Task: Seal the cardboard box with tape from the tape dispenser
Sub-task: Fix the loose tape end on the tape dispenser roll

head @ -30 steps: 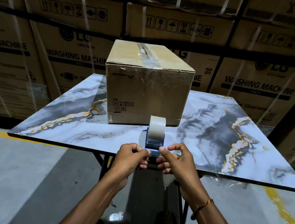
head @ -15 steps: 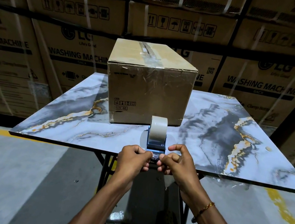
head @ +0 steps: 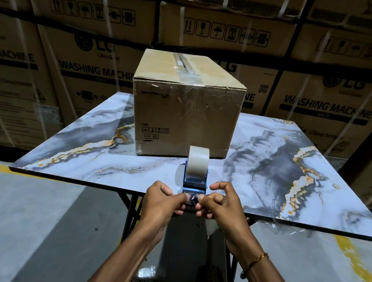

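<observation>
Evidently the person is drawing a length of tape free at the near end of the tape dispenser [head: 195, 178], which is standing upright on the marbled table [head: 314, 206] close to its near edge; the sealing itself is not yet under way. Both hands are meeting at the cutter end; the left hand [head: 162, 201] is pinching the tape strip [head: 191, 199] between thumb and forefinger on one side, and the right hand [head: 219, 205] is pinching it on the other, its remaining fingers curled loosely. Behind the dispenser, the cardboard box [head: 186, 114] is sitting mid-table, flaps down, with tape already showing along its top seam. Next, I judge, the strip is needing a steady pull and a carry to the box.
</observation>
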